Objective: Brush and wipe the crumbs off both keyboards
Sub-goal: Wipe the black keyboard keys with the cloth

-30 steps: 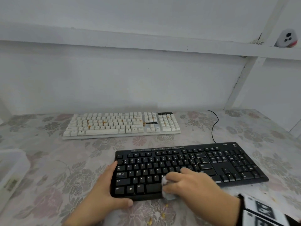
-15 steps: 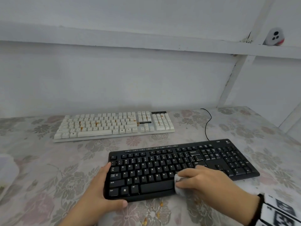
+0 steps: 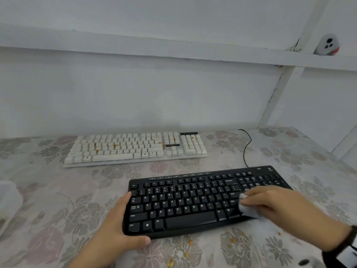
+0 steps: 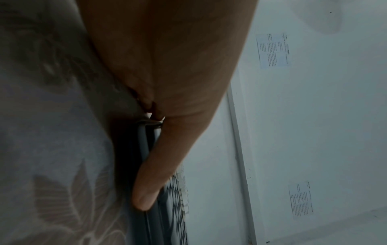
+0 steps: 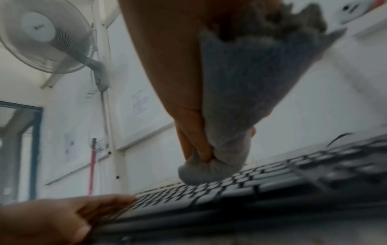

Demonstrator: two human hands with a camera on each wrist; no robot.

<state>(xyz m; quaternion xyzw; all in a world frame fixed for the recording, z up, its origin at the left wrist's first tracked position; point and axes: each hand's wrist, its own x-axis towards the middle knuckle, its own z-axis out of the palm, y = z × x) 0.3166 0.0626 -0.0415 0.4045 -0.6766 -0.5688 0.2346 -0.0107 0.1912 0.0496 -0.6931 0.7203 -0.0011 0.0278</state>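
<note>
While my left hand braces the black plastic keyboard at its left end, thumb along the front edge, fingers straight, my right hand has its grip clamped on a crumpled white cloth, pressed on the keys near Shift. Keyboard sits near on the floral-covered counter. Cream-white keyboard lies behind, orange crumbs on keys.

Pale grey walls behind a table in a flowered cloth; white shelf above, wall-mounted fan beside printed notices, blue-framed window at left, under soft, even light.
</note>
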